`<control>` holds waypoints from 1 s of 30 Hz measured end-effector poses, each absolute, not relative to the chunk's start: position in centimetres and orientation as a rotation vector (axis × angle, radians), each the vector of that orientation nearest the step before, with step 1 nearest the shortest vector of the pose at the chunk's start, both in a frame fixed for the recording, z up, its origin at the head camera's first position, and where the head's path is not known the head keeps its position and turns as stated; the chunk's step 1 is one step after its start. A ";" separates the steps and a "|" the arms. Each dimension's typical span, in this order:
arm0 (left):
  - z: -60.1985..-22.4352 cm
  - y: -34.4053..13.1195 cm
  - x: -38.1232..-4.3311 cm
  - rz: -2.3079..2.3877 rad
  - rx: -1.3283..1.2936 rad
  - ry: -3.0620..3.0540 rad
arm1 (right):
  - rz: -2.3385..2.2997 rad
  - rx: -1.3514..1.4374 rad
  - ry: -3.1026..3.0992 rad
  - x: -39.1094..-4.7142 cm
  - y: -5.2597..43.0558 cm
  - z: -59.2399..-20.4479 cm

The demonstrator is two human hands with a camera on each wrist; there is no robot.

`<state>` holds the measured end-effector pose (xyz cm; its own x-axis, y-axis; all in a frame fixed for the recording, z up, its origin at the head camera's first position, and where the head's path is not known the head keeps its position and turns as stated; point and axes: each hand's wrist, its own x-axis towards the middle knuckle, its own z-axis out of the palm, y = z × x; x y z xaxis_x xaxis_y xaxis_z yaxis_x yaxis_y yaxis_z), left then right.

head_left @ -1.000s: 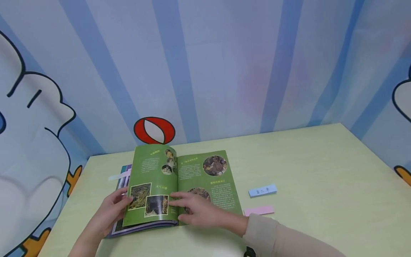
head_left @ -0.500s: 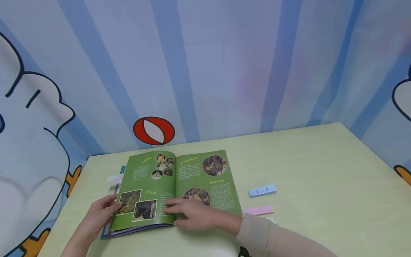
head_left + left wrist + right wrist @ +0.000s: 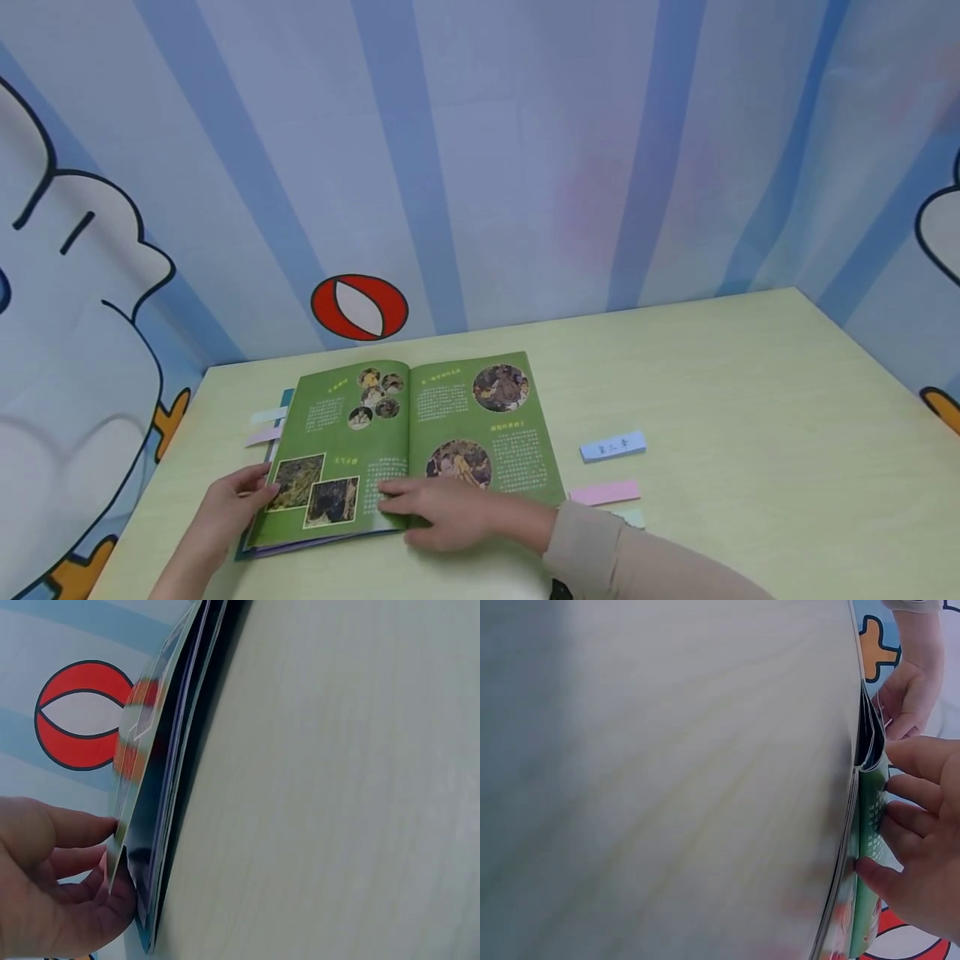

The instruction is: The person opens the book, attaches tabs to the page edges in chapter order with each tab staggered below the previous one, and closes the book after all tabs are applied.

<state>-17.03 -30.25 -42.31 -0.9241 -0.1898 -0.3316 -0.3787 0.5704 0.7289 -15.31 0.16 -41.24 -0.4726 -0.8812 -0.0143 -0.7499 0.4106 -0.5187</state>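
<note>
The book (image 3: 397,437) looked light and limp, perhaps slick, best held where the left hand (image 3: 227,510) pinched its left edge; the right hand (image 3: 459,512) lay outspread.

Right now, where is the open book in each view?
Head: the open book lies low, left of centre.
Left wrist: book edge-on, left of centre.
Right wrist: book edge-on, near the right side.
Shared landmark: red-and-white backdrop ball: above the book, upper left, lower right, respectively.
</note>
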 end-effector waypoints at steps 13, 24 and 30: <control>-42.2 -29.8 -16.8 1.028 -0.293 2.785 | -0.428 -1.456 2.385 -15.2 -0.2 -41.3; -40.3 -28.4 -17.2 0.574 -0.065 3.018 | -0.267 -1.444 2.408 -14.8 -0.6 -41.2; -39.0 -25.4 -17.7 0.640 0.416 3.014 | -0.282 -1.438 2.399 -14.9 -0.6 -41.2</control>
